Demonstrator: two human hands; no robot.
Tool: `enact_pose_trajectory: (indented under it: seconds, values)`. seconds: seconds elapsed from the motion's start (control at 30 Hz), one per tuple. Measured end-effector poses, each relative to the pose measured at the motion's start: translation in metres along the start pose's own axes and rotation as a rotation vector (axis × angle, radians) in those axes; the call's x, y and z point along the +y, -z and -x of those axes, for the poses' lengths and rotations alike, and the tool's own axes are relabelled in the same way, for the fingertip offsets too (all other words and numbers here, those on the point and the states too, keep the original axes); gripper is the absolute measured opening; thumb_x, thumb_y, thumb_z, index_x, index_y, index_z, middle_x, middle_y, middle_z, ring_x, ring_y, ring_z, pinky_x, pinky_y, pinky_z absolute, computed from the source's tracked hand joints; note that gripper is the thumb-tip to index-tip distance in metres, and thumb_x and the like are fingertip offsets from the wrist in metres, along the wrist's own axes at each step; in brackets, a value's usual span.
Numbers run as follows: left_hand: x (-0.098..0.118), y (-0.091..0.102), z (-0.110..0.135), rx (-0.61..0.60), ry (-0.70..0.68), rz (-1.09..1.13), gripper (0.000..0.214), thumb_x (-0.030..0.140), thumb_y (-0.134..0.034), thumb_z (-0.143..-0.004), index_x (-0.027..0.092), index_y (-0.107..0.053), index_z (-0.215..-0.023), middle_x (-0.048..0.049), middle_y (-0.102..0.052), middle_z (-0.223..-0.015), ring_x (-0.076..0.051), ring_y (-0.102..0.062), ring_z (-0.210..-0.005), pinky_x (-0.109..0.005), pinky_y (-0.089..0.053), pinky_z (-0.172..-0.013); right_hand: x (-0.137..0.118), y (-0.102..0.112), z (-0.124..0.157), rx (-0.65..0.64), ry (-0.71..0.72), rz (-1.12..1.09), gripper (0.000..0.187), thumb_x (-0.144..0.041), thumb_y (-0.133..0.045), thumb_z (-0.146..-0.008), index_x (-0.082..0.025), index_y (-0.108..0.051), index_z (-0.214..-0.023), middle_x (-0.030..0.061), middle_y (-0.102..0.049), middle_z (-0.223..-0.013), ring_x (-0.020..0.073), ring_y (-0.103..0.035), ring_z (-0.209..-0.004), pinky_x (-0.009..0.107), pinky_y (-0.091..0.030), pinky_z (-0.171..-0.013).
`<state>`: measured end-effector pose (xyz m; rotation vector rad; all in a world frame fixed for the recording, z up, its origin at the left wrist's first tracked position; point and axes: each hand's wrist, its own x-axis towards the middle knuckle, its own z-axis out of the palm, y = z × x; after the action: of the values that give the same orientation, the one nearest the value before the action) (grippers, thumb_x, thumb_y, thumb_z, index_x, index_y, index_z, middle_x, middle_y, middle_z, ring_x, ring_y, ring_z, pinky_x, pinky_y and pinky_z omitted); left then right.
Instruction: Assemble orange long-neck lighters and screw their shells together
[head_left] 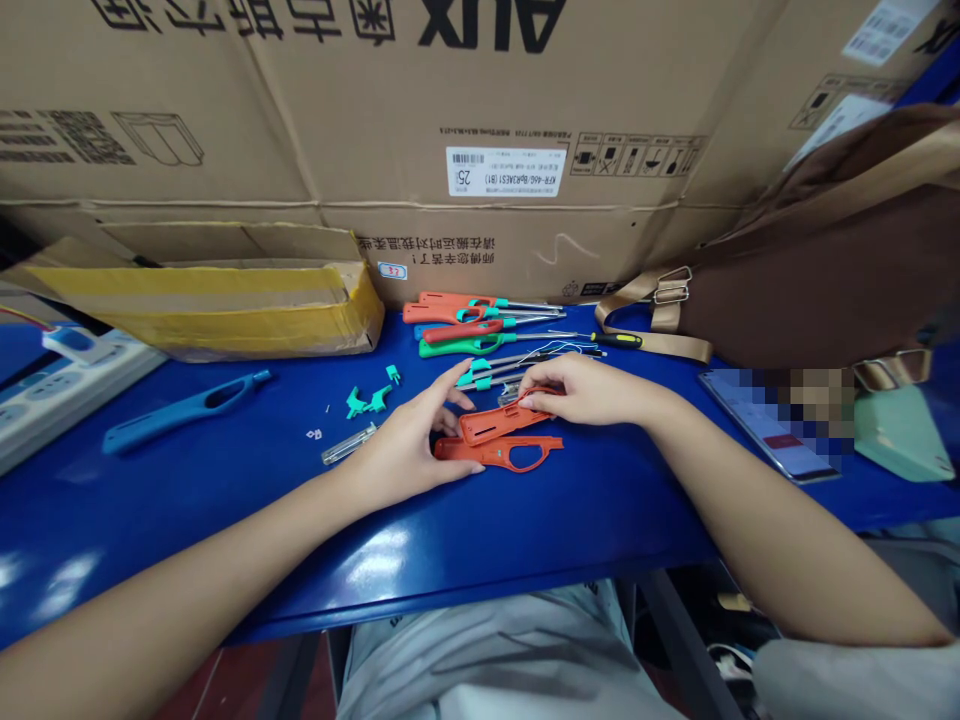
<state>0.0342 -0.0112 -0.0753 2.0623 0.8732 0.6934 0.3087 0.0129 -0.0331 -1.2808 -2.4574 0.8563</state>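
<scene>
My right hand (574,390) pinches an orange lighter shell half (495,424), tilted just above the table. Below it, a second orange lighter shell half (517,453) with a trigger loop lies on the table. My left hand (409,435) is open around the left ends of both pieces, its thumb against the lower shell. Behind the hands are metal lighter tubes with teal collars (480,374). Teal triggers (369,402) and a clear fuel tank (349,444) lie beside my left hand, the tank partly hidden by it.
Assembled lighters (457,310) and a yellow-black screwdriver (619,340) lie at the back. A blue lighter shell (187,408), a power strip (67,390) and a yellow-taped box (247,315) are left. A phone (772,425) and brown bag (825,260) are right. A large carton (360,110) stands behind.
</scene>
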Motion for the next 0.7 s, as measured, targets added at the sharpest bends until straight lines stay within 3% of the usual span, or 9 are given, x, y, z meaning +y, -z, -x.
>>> enact_pose_trajectory:
  seconds: [0.2,0.33,0.43,0.53,0.7]
  values:
    - [-0.003,0.003,-0.001,0.030,-0.087,-0.180,0.080,0.024,-0.073,-0.086,0.026,-0.033,-0.156,-0.0070,-0.062,-0.124,-0.015,-0.066,-0.092,-0.037,-0.058,-0.090,-0.003,0.015,0.008,-0.045,-0.014,-0.068,0.021,-0.031,-0.059,-0.088,-0.014,-0.071,-0.086,0.0024,-0.068,-0.078,0.0134,-0.055,-0.070,0.025,-0.041,-0.064]
    - [-0.005,0.004,-0.003,0.046,-0.113,-0.274,0.068,0.025,-0.066,-0.091,0.024,-0.037,-0.153,-0.0083,-0.064,-0.123,-0.017,-0.066,-0.095,-0.039,-0.058,-0.092,-0.007,0.020,0.014,-0.177,-0.012,-0.054,0.018,-0.027,-0.062,-0.086,-0.015,-0.075,-0.087,-0.0001,-0.067,-0.073,0.0122,-0.054,-0.065,0.025,-0.040,-0.061]
    - [-0.006,0.003,-0.003,0.047,-0.114,-0.307,0.059,0.026,-0.064,-0.094,0.023,-0.041,-0.149,-0.0080,-0.064,-0.121,-0.019,-0.066,-0.100,-0.039,-0.058,-0.093,-0.012,0.012,0.013,-0.259,0.088,-0.016,0.015,-0.024,-0.066,-0.086,-0.016,-0.079,-0.089,0.0005,-0.066,-0.077,0.0125,-0.056,-0.069,0.025,-0.043,-0.065]
    - [-0.006,0.002,-0.004,0.025,-0.126,-0.317,0.054,0.027,-0.063,-0.095,0.023,-0.045,-0.146,-0.0079,-0.064,-0.121,-0.020,-0.065,-0.105,-0.039,-0.057,-0.095,-0.018,-0.003,0.009,-0.173,0.248,0.063,0.010,-0.021,-0.071,-0.085,-0.017,-0.080,-0.088,0.0031,-0.061,-0.087,0.0157,-0.058,-0.086,0.028,-0.047,-0.081]
    - [-0.005,0.003,-0.005,-0.002,-0.143,-0.312,0.050,0.032,-0.065,-0.095,0.024,-0.049,-0.142,-0.0098,-0.063,-0.130,-0.022,-0.066,-0.111,-0.041,-0.057,-0.098,-0.025,-0.018,0.006,-0.180,0.286,0.096,0.010,-0.026,-0.076,-0.086,-0.021,-0.078,-0.094,0.0027,-0.059,-0.093,0.0172,-0.058,-0.088,0.030,-0.048,-0.081]
